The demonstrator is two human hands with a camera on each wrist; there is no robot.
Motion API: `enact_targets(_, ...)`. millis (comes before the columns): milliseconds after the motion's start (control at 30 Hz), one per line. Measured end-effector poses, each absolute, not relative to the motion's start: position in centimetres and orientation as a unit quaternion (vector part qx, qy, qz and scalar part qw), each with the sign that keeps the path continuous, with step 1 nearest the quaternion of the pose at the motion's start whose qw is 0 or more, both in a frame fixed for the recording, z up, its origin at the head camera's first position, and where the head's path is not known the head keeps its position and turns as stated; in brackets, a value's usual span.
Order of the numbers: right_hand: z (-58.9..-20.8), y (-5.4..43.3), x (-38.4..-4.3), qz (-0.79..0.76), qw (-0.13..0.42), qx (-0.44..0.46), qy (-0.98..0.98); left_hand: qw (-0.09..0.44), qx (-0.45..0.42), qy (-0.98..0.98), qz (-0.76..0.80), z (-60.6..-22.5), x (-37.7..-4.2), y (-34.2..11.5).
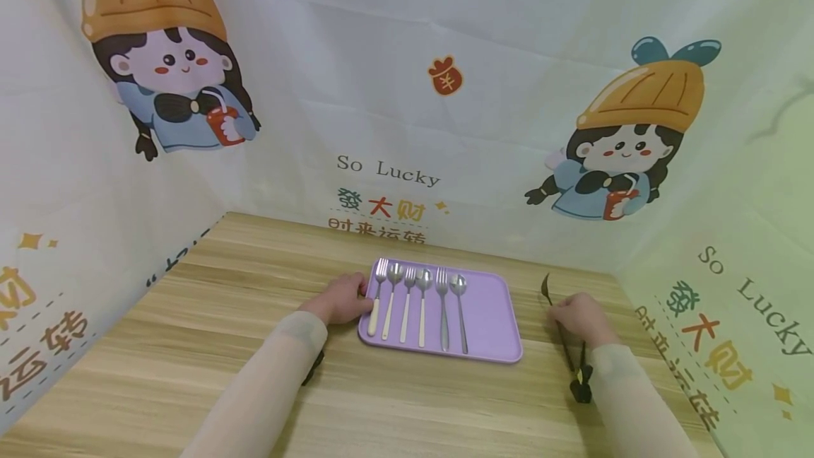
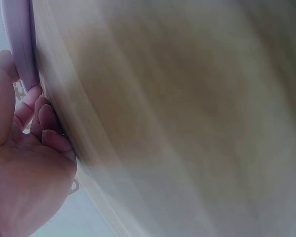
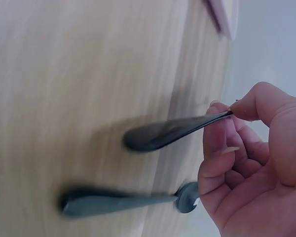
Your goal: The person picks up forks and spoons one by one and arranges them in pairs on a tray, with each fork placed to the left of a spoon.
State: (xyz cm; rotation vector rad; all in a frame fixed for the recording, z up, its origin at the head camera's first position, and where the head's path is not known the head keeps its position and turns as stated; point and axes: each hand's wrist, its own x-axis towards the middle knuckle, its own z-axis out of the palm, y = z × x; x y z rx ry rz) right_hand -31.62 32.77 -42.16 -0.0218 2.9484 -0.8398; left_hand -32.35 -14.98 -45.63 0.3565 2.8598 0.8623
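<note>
A lilac tray lies on the table, bearing a row of forks and spoons, some with cream handles and some all metal. My left hand pinches the tray's left rim, the thumb on one side and fingers on the other, as the left wrist view shows. To the right of the tray, my right hand holds a dark metal piece of cutlery between thumb and fingers, tilted above the table. Its head is seen edge-on, so I cannot tell fork from spoon.
A second dark utensil, apparently a spoon, lies on the wooden table below my right hand. A printed white cloth hangs behind the table and along both sides. Part of a black device shows by the right wrist.
</note>
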Motion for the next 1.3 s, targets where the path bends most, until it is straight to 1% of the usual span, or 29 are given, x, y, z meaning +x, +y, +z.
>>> enact_targets(367, -41.3, 30.6, -32.0, -0.288, 0.034, 0.002, 0.957, 0.063, 0.122, 0.949, 0.283, -45.8, -32.5, -15.0)
enact_targets(567, -41.1, 29.6, -32.2, -0.29, 0.032, -0.003, 0.957, 0.071, 0.12, 0.949, 0.284, -45.3, -32.3, -14.9)
enact_targets(833, -40.7, 28.2, -32.6, -0.291, 0.042, 0.002, 0.956, 0.072, 0.125, 0.949, 0.279, -45.2, -32.2, -14.9)
enact_targets(1033, -40.3, 26.6, -32.5, -0.288, 0.033, -0.005, 0.957, 0.07, 0.128, 0.949, 0.28, -45.6, -32.6, -15.1)
enact_targets(1300, -39.6, 24.3, -32.3, -0.299, 0.043, 0.001, 0.953, 0.066, 0.132, 0.95, 0.275, -45.8, -32.8, -15.1)
